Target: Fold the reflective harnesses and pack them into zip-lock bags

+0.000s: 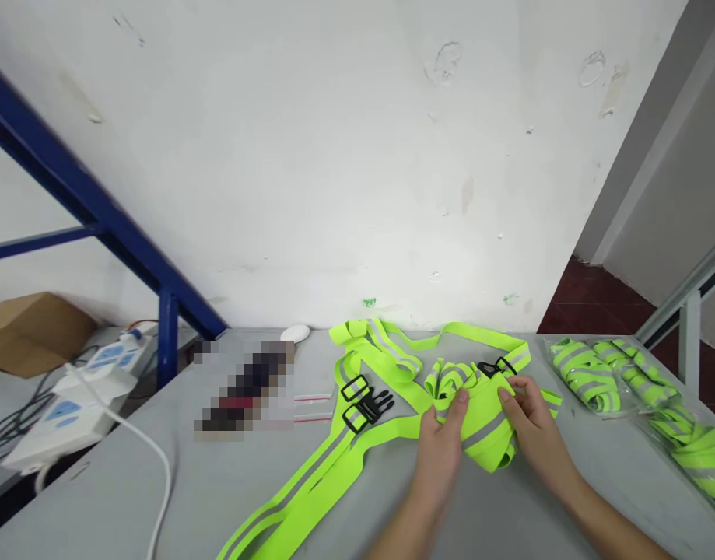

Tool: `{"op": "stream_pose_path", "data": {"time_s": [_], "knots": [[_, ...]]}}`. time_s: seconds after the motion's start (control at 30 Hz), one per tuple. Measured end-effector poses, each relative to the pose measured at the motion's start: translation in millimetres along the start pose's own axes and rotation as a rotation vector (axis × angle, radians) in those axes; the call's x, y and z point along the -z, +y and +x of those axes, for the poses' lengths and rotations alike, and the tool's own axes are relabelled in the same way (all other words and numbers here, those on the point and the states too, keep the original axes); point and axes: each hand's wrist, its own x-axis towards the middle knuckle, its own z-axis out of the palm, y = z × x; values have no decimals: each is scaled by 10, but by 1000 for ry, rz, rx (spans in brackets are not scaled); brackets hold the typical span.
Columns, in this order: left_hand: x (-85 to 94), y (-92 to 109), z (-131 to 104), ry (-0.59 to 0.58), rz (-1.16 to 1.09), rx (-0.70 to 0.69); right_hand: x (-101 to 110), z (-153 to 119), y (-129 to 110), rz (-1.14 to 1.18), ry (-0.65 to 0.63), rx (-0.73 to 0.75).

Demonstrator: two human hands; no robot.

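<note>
Bright yellow-green reflective straps [310,467] with grey stripes lie spread over the grey table, one long band running toward the near edge. My left hand [442,443] pinches a folded bundle of reflective strap [485,424] at its left side, thumb on top. On the bundle's right side, my right hand [529,416] grips it between thumb and fingers. A black side-release buckle [373,406] and black sliders [355,387] rest left of the bundle. Another black buckle [490,368] shows just behind it. The undersides of both hands' grips are hidden.
Bagged reflective straps [587,377] lie along the right of the grey table [199,498]. Clear zip bags [313,408] and a white round object [295,334] sit toward the back left. A white cable [164,459], blue frame [109,210] and cardboard box [36,330] are at left.
</note>
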Motion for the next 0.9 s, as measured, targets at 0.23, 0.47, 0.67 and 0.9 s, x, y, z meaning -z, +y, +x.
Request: {"op": "stream_pose_path", "data": {"time_s": [0.23,0.47,0.67,0.9], "knots": [[-52,-25,-84,-15,145,-159,46,19,74,-235,100,246],[-79,0,-112,-130,84,-169,-101,-172,57,-155,86,126],[-55,5,-117,-242,150,-136,-9,-72,20,-198,-133,65],[69,106,-74,-421,332,-163,-101,-100,-95,81,-23,-134]]}}
